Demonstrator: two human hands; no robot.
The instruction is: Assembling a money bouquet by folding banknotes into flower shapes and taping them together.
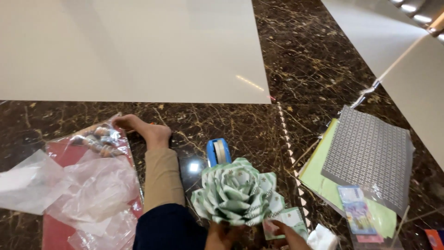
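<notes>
A rosette-shaped flower point(238, 190) made of folded green and white banknotes is held up over the dark marble floor at the bottom centre. My left hand point(220, 234) grips it from underneath. My right hand point(287, 236) pinches a folded green banknote point(287, 218) against the flower's lower right edge. Both hands are cut off by the frame's lower edge. A blue tape dispenser point(218, 151) with a pale roll stands on the floor just behind the flower.
My outstretched leg point(161, 176) and bare foot point(147, 130) lie left of the flower. Crumpled clear plastic bags point(97, 190) rest on a red sheet point(58, 231) at left. At right lie grey patterned paper point(367, 157), green paper point(319, 178), a packet of notes point(357, 210) and white tissue point(322, 239).
</notes>
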